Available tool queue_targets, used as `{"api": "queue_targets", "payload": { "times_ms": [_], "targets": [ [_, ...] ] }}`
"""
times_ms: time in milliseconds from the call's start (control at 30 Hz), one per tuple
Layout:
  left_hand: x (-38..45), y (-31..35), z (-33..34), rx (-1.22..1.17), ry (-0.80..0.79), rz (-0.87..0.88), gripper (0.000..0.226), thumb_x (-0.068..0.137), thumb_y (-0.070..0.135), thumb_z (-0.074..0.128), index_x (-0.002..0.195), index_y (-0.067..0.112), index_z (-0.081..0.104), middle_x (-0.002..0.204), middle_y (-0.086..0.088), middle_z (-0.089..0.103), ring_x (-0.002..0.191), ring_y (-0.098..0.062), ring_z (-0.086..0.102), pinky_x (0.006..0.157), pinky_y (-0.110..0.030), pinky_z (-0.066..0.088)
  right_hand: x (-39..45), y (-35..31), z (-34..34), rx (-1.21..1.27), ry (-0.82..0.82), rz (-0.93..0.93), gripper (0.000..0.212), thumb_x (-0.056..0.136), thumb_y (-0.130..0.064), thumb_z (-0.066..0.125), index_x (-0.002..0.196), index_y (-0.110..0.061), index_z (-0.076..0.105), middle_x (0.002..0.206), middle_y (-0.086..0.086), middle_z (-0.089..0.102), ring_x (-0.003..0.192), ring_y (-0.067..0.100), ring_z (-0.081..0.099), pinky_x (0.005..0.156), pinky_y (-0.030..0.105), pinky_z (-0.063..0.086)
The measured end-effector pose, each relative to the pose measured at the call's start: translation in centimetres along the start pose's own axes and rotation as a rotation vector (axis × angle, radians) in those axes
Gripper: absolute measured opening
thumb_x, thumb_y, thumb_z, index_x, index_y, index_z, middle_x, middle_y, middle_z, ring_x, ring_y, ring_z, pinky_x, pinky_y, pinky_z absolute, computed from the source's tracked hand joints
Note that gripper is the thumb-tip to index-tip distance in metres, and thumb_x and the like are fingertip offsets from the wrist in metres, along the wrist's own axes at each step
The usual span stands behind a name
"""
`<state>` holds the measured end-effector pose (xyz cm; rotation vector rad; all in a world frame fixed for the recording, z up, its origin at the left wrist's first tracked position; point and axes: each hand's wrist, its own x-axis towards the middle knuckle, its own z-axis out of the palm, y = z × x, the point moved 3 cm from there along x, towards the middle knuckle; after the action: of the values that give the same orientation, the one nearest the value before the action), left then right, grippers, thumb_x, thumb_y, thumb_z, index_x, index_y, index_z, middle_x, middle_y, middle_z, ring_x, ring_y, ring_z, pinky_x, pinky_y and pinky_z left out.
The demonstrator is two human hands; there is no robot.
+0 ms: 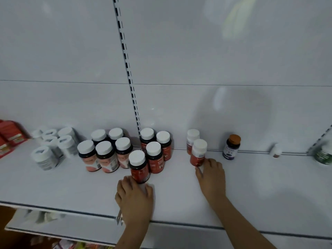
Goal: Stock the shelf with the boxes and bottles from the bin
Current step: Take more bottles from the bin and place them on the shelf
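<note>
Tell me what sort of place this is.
Probably a shop or pharmacy aisle: a white shelf on a slotted upright, with grouped supplement bottles and red boxes.

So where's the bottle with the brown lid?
In the head view, the bottle with the brown lid stands alone at the back of the shelf, right of the right hand and its red bottle.

red-labelled bottles (pixel 139 167) upright on white shelf (pixel 71 186)

Large "Fe" on the label of a dark red-labelled bottle (pixel 156 157), "Fe" again on the bottle behind it (pixel 164 145), smaller print everywhere blurred and unreadable
</note>
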<state>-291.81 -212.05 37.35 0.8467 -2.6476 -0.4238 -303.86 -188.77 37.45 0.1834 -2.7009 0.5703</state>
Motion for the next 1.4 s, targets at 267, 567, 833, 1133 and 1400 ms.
{"api": "queue_targets", "payload": {
  "times_ms": [267, 567, 833, 1133, 1400],
  "targets": [
    [-5.2, -2.8, -0.6, -0.084, -0.038, 0.34, 0.065, 0.087, 0.045, 0.033, 0.128, 0.005, 0.063, 0.137, -0.02, 0.057, 0.129, -0.039, 0.049, 0.107, -0.051, 0.041, -9.3, 0.4, -3.3, -0.007, -0.134, 0.038, 0.061, 0.089, -0.044, 0.038, 0.126, -0.004, 0.064, 0.132, 0.015, 0.062, 0.12, 0.033, 0.06, 0.099, 0.045, 0.048],
    [-19.4, 6.5, -1.6, -0.483, -0.332, 1.061, 0.047, 0.088, 0.035, 0.048, 0.132, 0.023, 0.057, 0.133, 0.004, 0.055, 0.121, -0.015, 0.049, 0.103, -0.032, 0.043, -21.8, 5.8, -15.6, 0.254, -0.003, 0.265, 0.048, 0.098, -0.049, 0.045, 0.134, -0.02, 0.056, 0.132, -0.008, 0.054, 0.124, 0.007, 0.045, 0.105, 0.008, 0.025],
    [-29.3, 17.1, -0.4, -0.422, -0.574, 1.265, 0.055, 0.09, 0.043, 0.041, 0.141, 0.024, 0.049, 0.14, 0.004, 0.051, 0.128, -0.014, 0.046, 0.105, -0.033, 0.039, -28.1, 16.1, -25.5, 0.224, 0.209, 0.515, 0.052, 0.1, -0.05, 0.042, 0.145, -0.024, 0.044, 0.147, -0.002, 0.045, 0.137, 0.016, 0.038, 0.113, 0.031, 0.032],
    [-46.6, 32.8, 3.7, -0.38, -0.791, 1.475, 0.064, 0.089, 0.053, 0.03, 0.144, 0.026, 0.046, 0.144, 0.004, 0.047, 0.134, -0.018, 0.043, 0.108, -0.039, 0.039, -37.1, 33.6, -38.0, 0.089, 0.244, 0.749, 0.058, 0.1, -0.048, 0.043, 0.149, -0.018, 0.037, 0.153, 0.001, 0.039, 0.14, 0.017, 0.032, 0.105, 0.018, 0.019],
    [-59.5, 45.3, 5.4, -0.349, -0.887, 1.593, 0.07, 0.089, 0.058, 0.021, 0.15, 0.026, 0.037, 0.15, 0.001, 0.04, 0.139, -0.018, 0.035, 0.113, -0.038, 0.032, -42.5, 47.6, -47.7, -0.045, 0.272, 0.858, 0.06, 0.102, -0.05, 0.039, 0.152, -0.019, 0.032, 0.154, 0.001, 0.037, 0.142, 0.018, 0.031, 0.109, 0.023, 0.022]
  ]
}}
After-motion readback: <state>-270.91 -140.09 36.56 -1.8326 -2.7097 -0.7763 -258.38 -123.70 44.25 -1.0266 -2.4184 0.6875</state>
